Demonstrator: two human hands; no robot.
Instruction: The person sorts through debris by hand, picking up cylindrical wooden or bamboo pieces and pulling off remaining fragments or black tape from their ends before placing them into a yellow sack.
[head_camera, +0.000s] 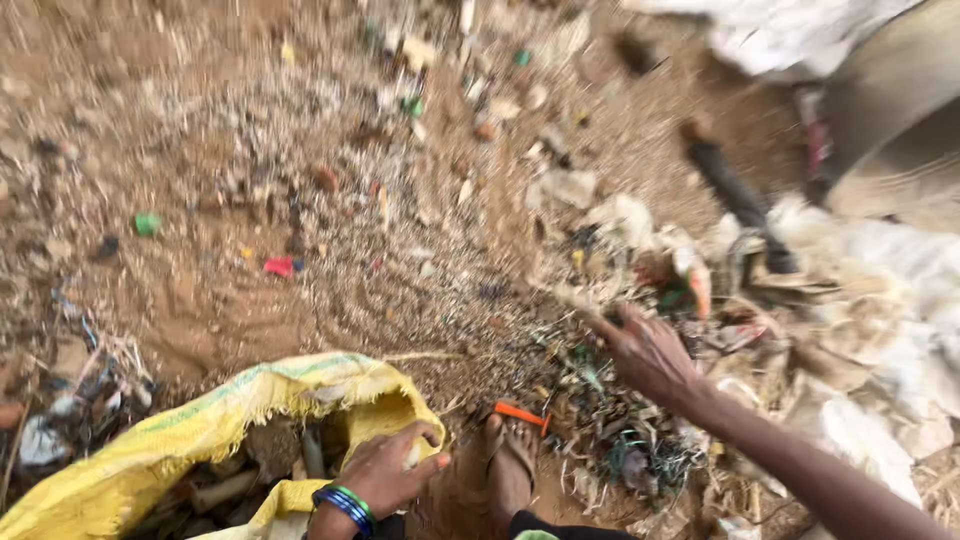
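Observation:
My left hand (388, 468), with blue and green bangles on the wrist, grips the rim of a yellow woven sack (215, 425) and holds its mouth apart. Dark scraps lie inside the sack. My right hand (645, 350) reaches out to the right over a heap of mixed litter (640, 280), fingers spread and touching the scraps; it holds nothing that I can make out. My foot (505, 465) in a sandal stands between the two hands, next to an orange plastic stick (522, 414).
Sandy ground (200, 300) strewn with small bits of plastic, a red piece (279, 266) and a green cap (146, 223). White sacks (880, 290) lie piled at right, a dark bottle-like object (735, 190) near them. More litter sits at the left edge.

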